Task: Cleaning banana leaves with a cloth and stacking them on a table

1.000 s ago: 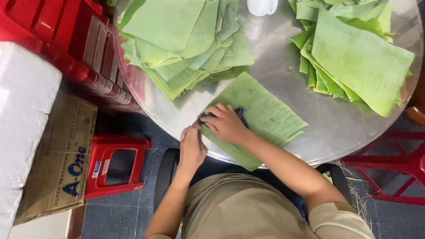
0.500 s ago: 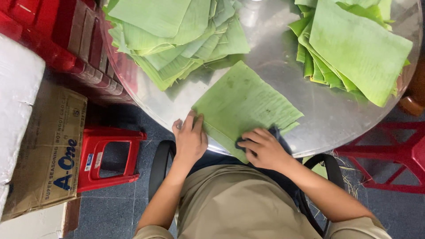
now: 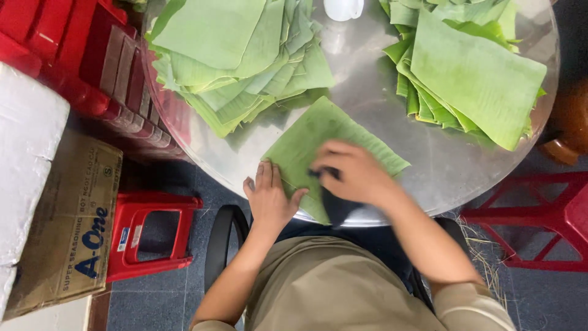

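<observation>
At the near edge of the round metal bench (image 3: 429, 165), the left hand (image 3: 269, 199) lies flat and released on a single banana leaf (image 3: 306, 138) — the right hand (image 3: 352, 171) presses a dark cloth (image 3: 334, 205) on it. Farther back sit two leaf stacks — left (image 3: 233, 55), right (image 3: 471, 67).

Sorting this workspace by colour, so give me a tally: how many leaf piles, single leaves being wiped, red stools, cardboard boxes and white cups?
Leaf piles: 2 (left, right)
Single leaf being wiped: 1
Red stools: 2 (left, right)
Cardboard box: 1
White cup: 1
Total: 7
</observation>
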